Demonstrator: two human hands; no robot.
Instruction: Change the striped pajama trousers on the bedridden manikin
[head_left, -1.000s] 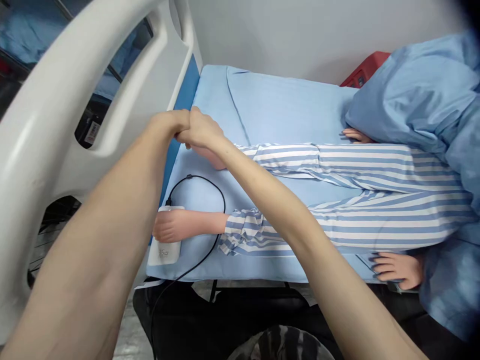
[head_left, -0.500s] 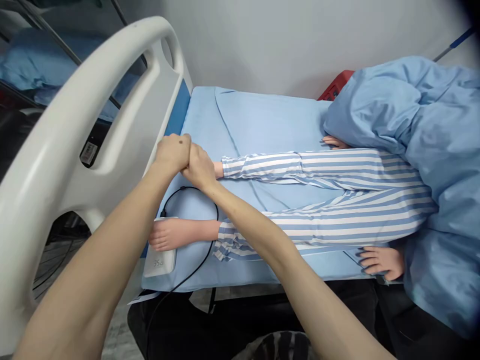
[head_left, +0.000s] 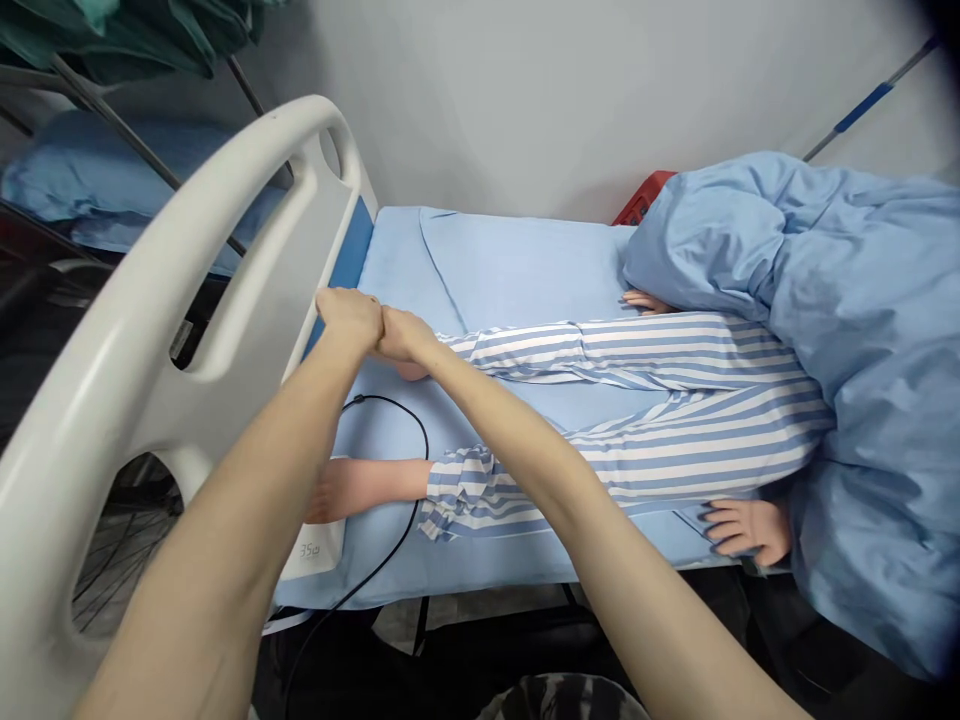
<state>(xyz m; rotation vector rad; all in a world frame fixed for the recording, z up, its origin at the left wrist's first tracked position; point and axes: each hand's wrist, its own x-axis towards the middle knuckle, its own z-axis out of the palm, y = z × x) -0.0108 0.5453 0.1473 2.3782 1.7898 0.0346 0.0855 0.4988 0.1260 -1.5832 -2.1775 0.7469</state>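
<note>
My left hand (head_left: 349,314) and my right hand (head_left: 403,334) meet side by side over the far foot of a manikin lying on the bed. Both are closed around that foot (head_left: 412,370), which is mostly hidden; a bit of its heel shows below my right hand. My fingers are largely out of sight on the far side. The manikin wears blue-and-white striped trousers (head_left: 675,345). Its near foot (head_left: 367,488) rests bare on a white box with a lit display (head_left: 315,550), partly behind my left forearm.
A white bed footboard (head_left: 176,225) rises on the left. A black cable (head_left: 390,545) loops around the near ankle and off the bed's front edge. Bunched blue bedding (head_left: 862,300) covers the manikin's upper body. A red object (head_left: 643,197) stands by the wall.
The view has tilted up, so the bed sits lower in the picture. My hands stay closed on the far foot, and its heel now shows below my right hand.
</note>
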